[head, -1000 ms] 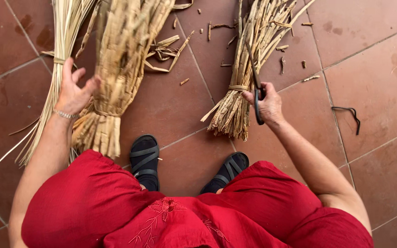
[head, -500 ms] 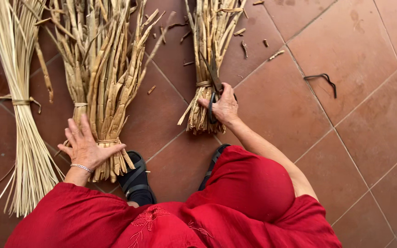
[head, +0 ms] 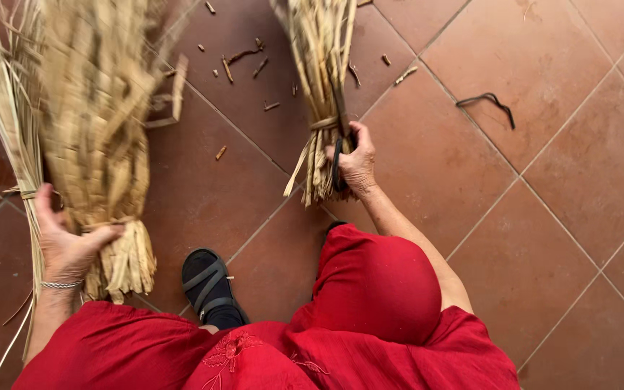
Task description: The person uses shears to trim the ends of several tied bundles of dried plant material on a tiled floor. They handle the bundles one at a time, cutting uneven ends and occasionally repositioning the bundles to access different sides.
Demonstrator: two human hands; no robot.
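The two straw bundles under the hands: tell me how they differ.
The bundle by the left hand is wide and thick; the bundle by the right hand is much slimmer. The wide one's tie sits low near its cut ends and the left hand closes on it bare; the slim one's right hand also holds dark scissors. Both are dry, tan, tied and lie on the tiled floor.

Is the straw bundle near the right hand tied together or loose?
Tied. A straw band wraps the bundle just above the right hand, pinching the stalks tight; below it their cut ends fan out on the floor.
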